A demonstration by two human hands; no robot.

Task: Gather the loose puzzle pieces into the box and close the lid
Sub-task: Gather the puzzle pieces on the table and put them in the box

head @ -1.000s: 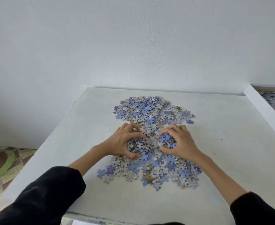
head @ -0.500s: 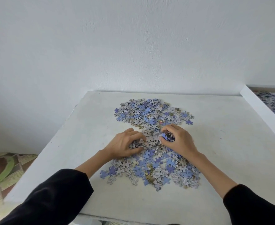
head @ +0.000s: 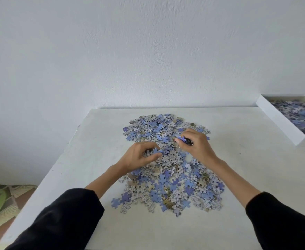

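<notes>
Puzzle pieces in curled left hand and right hand, both mid-pile

Head cam (wide-angle) looks fwd & down; table close below.

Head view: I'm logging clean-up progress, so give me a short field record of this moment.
pile: loose blue and grey cardboard puzzle pieces, heaped on white table
left hand: pinches pieces at the pile
right hand: grips a handful of pieces
box: white cardboard box, far right, open, pieces inside
lid: not in view
</notes>
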